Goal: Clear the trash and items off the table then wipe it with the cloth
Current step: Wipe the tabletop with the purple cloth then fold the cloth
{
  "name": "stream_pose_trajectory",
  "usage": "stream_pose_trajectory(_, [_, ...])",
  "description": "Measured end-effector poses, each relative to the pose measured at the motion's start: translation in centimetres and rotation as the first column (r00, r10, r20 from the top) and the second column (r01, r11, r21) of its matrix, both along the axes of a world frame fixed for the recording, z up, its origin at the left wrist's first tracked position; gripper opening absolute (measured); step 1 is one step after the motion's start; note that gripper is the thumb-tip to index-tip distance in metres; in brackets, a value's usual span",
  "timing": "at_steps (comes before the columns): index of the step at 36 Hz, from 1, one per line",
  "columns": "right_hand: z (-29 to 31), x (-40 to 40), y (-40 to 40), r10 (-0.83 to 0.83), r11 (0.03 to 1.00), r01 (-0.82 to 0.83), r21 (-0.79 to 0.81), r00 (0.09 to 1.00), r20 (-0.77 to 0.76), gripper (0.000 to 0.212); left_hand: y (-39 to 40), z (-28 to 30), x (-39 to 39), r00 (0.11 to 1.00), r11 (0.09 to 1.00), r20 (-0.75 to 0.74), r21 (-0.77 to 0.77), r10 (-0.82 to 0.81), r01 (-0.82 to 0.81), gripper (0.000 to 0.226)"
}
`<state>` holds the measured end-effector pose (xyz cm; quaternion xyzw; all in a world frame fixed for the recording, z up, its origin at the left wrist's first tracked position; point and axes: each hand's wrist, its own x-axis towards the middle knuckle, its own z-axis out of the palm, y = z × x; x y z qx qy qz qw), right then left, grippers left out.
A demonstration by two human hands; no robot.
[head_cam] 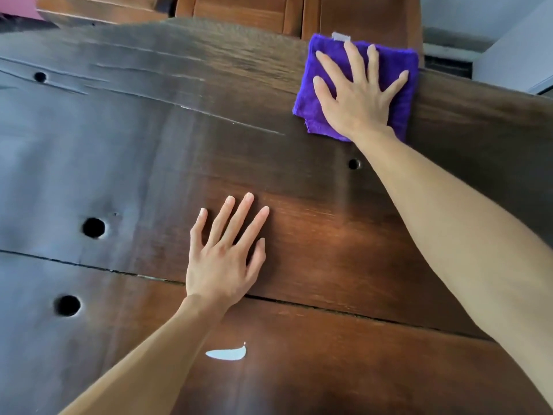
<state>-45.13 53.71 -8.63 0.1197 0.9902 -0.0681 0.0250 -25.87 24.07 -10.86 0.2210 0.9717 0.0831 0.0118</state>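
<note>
Your right hand [360, 97] lies flat on the cloth [398, 76], fingers spread, pressing it onto the table [329, 235] at the far edge. Your left hand [226, 256] rests palm-down on the bare wood nearer you than the cloth, fingers straight and slightly fanned. A pale smear [226, 354] sits nearer still.

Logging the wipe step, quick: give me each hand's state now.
Left hand: open, fingers straight, flat on the bare table, holding nothing.
Right hand: open, fingers spread, pressing the purple cloth at the table's far edge.
</note>
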Motion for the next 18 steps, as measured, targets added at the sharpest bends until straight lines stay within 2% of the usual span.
stream_pose_trajectory(13, [-0.8, 4.2, -4.1, -0.095, 0.995, 0.096, 0.023, 0.995, -0.02, 0.059, -0.1, 0.3, -0.2, 0.999, 1.0, 0.032, 0.0, -0.021, 0.021, 0.054])
stream_pose_trajectory(18, [-1.2, 9.0, -6.8, -0.13, 0.991, 0.13, 0.006, 0.991, -0.023, 0.059, -0.2, 0.6, -0.1, 0.999, 0.993, 0.041, 0.115, -0.014, 0.009, 0.052])
